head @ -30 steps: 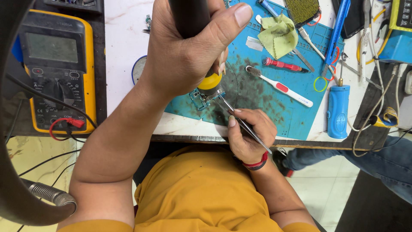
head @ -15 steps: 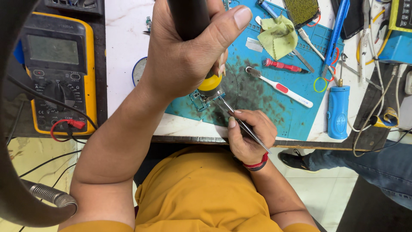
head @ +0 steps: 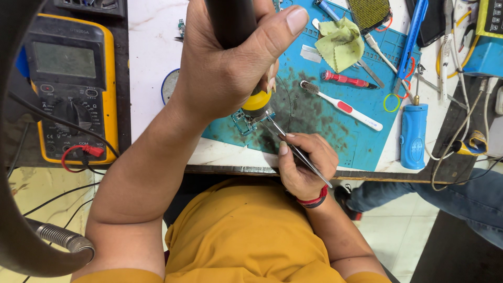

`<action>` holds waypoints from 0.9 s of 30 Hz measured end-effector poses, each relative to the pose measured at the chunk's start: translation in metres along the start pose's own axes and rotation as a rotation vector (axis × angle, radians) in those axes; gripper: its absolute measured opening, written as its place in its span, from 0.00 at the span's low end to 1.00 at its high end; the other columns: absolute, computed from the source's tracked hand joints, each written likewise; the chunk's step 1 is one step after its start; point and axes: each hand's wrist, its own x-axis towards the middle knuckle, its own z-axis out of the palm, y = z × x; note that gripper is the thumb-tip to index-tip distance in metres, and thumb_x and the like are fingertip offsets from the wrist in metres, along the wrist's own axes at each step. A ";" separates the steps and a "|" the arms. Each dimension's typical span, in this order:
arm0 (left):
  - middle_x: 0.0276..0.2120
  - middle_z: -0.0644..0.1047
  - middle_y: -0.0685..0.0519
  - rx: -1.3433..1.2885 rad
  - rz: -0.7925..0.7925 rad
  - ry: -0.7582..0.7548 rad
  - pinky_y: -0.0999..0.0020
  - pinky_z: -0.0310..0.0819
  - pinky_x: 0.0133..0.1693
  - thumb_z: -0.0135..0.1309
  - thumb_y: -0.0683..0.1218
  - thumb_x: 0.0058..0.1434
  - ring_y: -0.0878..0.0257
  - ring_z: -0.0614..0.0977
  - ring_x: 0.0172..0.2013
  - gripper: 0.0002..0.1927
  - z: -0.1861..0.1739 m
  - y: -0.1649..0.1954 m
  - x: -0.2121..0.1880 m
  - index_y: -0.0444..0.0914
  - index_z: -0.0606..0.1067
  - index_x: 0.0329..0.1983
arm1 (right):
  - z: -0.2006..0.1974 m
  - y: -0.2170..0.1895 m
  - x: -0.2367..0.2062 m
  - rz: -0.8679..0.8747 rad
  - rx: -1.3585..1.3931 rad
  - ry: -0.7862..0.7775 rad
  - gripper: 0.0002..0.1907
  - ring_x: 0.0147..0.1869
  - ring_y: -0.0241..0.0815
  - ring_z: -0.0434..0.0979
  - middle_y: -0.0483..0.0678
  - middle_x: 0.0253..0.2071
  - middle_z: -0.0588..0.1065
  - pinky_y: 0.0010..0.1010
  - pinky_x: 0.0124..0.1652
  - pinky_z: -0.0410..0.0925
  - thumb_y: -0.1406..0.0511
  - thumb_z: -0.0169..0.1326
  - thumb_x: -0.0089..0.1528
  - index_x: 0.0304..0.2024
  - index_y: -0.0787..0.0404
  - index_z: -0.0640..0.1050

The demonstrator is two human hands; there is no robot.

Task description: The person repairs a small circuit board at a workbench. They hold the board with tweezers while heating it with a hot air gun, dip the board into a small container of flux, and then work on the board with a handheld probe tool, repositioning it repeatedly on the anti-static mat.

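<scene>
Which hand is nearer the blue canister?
Right. Right hand with tweezers is left of the blue canister; left hand on the black tool is farther left.

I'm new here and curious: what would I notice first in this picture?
The big left hand up close, gripping a black-handled tool with a yellow collar over a small circuit board on the blue mat. Below it, the right hand holds thin metal tweezers.

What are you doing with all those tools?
A person in a yellow shirt works at a bench. The left hand grips a black-handled tool with a yellow collar, its tip down on a small circuit board on the blue mat. The right hand holds tweezers pointed at the same board.
</scene>
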 end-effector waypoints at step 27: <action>0.17 0.72 0.55 -0.001 0.019 -0.006 0.75 0.69 0.20 0.56 0.40 0.78 0.70 0.75 0.16 0.17 -0.002 -0.002 -0.001 0.36 0.71 0.30 | -0.001 0.002 -0.001 -0.015 0.000 0.001 0.08 0.36 0.45 0.80 0.55 0.37 0.80 0.29 0.38 0.70 0.75 0.61 0.59 0.42 0.67 0.78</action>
